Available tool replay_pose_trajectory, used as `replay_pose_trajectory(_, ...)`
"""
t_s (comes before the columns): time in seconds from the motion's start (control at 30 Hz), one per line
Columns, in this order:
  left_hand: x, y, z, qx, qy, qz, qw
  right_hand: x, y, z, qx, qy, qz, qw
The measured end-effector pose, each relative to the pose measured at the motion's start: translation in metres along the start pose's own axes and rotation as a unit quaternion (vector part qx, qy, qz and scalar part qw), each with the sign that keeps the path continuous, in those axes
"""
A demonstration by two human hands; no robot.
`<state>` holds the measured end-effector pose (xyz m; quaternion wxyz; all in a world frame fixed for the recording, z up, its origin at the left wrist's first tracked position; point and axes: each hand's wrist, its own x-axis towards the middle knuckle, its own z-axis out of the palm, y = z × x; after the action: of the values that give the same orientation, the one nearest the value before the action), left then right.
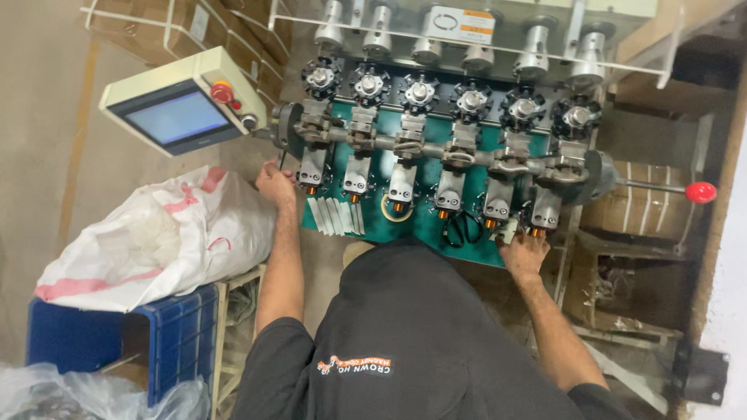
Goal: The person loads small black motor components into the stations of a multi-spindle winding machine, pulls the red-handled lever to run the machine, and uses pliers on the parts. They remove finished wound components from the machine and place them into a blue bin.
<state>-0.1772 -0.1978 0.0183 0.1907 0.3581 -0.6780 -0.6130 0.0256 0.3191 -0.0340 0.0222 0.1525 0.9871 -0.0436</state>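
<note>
Six winding heads (pixel 436 167) (one row) front both hands: left hand (pixel 275 184) closed, right hand (pixel 523 253) spread flat.

touchscreen panel (pixel 180 117) with red button: up and left of the left fingers | white sack (pixel 159 233) on blue crate (pixel 175 338): left, below them | red-knobbed lever (pixel 699 192): right of the right fingers | cardboard boxes (pixel 183 27): far upper left

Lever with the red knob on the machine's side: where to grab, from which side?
Probably the red knob itself: round, at the free end of a thin rod standing clear of the machine. Come from the open outer side, fingers wrapped around. The right hand is nearest.
</note>
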Motion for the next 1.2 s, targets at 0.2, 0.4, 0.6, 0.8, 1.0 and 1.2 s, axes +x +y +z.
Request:
replay_pose_trajectory(0.2, -0.003, 0.007, 0.0, -0.022, 0.015, 0.021, 0.999, 0.002, -0.068, 0.006, 0.15, -0.039, -0.127, 0.98)
replay_pose_trajectory(0.4, 0.003, 0.008, -0.005, -0.072, -0.026, -0.017, 0.997, 0.022, -0.11, 0.004, 0.114, -0.252, 0.035, 0.96)
replay_pose_trajectory(0.6, 0.006, 0.005, -0.006, -0.059, -0.006, 0.053, 0.997, 0.031, -0.12, 0.001, 0.076, -0.243, 0.002, 0.967)
replay_pose_trajectory(0.8, 0.013, 0.006, -0.012, -0.083, -0.039, 0.043, 0.995, -0.003, -0.143, 0.006, 0.108, -0.195, 0.092, 0.971)
replay_pose_trajectory(1.0, 0.023, 0.014, -0.031, -0.07, -0.073, 0.024, 0.995, -0.081, -0.178, -0.008, 0.226, -0.134, 0.151, 0.953)
replay_pose_trajectory(1.2, 0.025, 0.018, -0.041, -0.104, -0.092, -0.002, 0.99, -0.03, -0.213, -0.031, 0.25, -0.072, 0.188, 0.947)
